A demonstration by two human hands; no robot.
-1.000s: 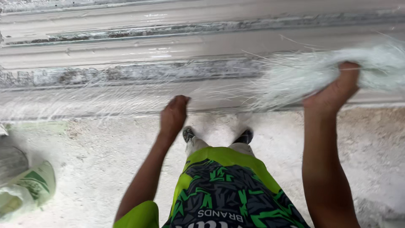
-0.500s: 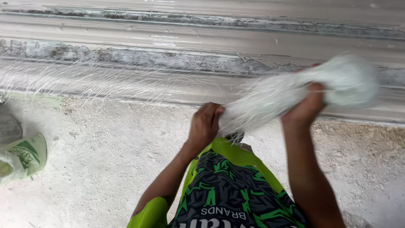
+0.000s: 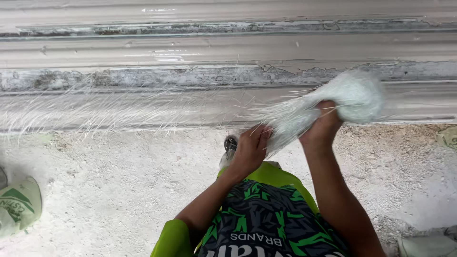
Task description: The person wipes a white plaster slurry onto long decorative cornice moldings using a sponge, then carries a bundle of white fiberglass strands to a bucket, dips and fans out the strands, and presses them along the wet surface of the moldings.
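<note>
My right hand [image 3: 323, 127] grips a bundle of pale white glass fibres [image 3: 352, 97] that bulges out to the right of the fist. My left hand [image 3: 250, 148] pinches the thinner lower end of the same bundle, just left of and below the right hand. Loose strands [image 3: 119, 109] lie spread over the long grey moulded panel [image 3: 190, 52] in front of me. My green and black shorts [image 3: 266, 214] fill the bottom middle.
A dusty white floor [image 3: 109, 190] runs along the panel's near edge. A white and green sack [image 3: 19, 204] lies at the far left. Another pale object [image 3: 428, 245] sits at the bottom right corner. A dark sandal [image 3: 231, 143] shows below my left hand.
My left hand has moved right from the panel's edge and taken hold of the fibre bundle. The right hand has drawn the bundle in closer.
</note>
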